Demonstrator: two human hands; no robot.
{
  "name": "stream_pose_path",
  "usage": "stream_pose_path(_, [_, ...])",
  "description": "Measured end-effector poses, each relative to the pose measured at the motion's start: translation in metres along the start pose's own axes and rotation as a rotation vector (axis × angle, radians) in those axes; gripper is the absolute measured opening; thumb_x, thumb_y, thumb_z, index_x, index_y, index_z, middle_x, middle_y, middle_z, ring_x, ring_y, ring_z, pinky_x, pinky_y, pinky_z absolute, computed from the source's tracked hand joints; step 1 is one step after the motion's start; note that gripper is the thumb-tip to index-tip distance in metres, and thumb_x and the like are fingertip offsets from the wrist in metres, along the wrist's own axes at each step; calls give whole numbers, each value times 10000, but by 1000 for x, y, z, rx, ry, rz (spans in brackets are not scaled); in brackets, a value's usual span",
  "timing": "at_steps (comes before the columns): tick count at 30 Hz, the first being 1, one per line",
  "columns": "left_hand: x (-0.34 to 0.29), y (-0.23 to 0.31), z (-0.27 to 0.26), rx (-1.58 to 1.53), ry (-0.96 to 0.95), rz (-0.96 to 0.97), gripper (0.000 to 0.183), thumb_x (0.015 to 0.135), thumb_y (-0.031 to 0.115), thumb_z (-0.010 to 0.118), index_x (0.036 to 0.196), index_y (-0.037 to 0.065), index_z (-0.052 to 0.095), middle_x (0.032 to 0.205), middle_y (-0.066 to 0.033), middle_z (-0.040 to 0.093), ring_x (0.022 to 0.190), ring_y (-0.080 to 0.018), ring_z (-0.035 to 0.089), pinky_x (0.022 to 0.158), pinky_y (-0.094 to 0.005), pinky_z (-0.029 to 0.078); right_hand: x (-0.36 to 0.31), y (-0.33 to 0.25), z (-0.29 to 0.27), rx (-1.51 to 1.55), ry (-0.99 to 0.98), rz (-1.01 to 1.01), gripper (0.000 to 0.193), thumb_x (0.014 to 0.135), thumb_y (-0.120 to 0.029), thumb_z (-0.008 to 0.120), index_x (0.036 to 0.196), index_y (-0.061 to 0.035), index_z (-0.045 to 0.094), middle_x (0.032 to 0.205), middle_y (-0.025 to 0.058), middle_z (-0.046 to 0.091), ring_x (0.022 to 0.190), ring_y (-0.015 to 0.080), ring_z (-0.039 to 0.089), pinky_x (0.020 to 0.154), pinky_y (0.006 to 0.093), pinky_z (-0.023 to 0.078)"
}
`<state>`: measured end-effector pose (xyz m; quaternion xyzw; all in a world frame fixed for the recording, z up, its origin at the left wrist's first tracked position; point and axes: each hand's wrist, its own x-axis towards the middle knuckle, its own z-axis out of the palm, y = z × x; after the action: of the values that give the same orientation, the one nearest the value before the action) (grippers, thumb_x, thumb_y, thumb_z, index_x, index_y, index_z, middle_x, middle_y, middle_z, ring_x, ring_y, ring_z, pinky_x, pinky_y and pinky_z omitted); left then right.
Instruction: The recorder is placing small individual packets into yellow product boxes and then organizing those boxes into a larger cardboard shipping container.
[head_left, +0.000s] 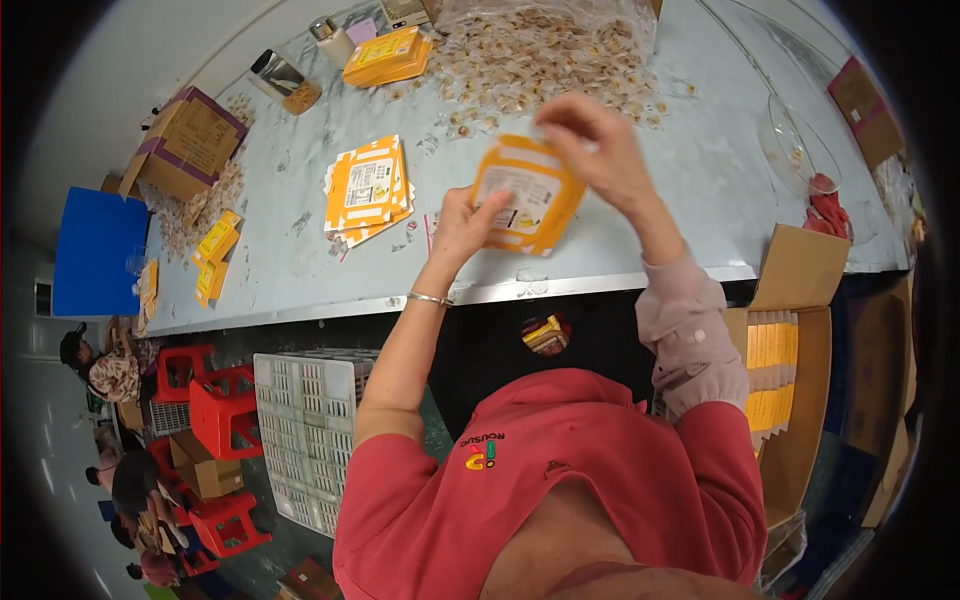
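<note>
In the head view, you have the yellow-and-white printed carton (532, 190) up over the near part of the table (300, 262), right of the stack of printed cartons (366, 185); it looks like thin paperboard, so expect it to be light, fairly stiff when flat, a little slick on the printed face and easy to crease at its corners; the side edges and lower left corner seem the safest places to grip, with light thumb pressure.

Your left hand (464, 228) clamps that lower left side, thumb laid across the printed face, the other fingers mostly hidden; the forearm slants up from below, bracelet (431, 299) at the wrist; your right hand (598, 145) arches by the upper right corner, fingers partly curled and blurred; whether they touch or pinch the carton, you cannot tell.
</note>
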<state>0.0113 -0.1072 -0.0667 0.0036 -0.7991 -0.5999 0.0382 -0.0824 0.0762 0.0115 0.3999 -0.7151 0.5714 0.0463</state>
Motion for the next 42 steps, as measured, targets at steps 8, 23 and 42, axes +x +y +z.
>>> stream_pose_path(8, [-16, 24, 22, -653, 45, -75, 579, 967, 358, 398, 1431, 88, 183, 1393, -88, 348, 1258, -168, 357, 1022, -306, 325, -67, 3, 10, -416, 184, -11, 504, 837, -112, 596, 1314, -57, 442, 968, 107, 523, 853, 191, 537, 735, 262, 439])
stream_pose_path(23, [-6, 1, 44, -459, 96, 29, 461, 986, 336, 352, 1390, 152, 230, 1304, -54, 418, 1183, -153, 412, 980, -291, 369, -86, 41, 39, 61, 428, 292, 214, 943, -160, 473, 1020, 24, 549, 914, 46, 511, 820, 98, 487, 723, 228, 410])
stream_pose_path(42, [-1, 35, 75, -385, 468, 164, 436, 754, -39, 429, 1165, 46, 311, 951, -105, 522, 797, -106, 464, 678, -238, 402, -89, 46, 56, 612, 566, 279, 264, 755, -12, 506, 1010, -35, 442, 881, 49, 519, 799, 103, 496, 731, 234, 424])
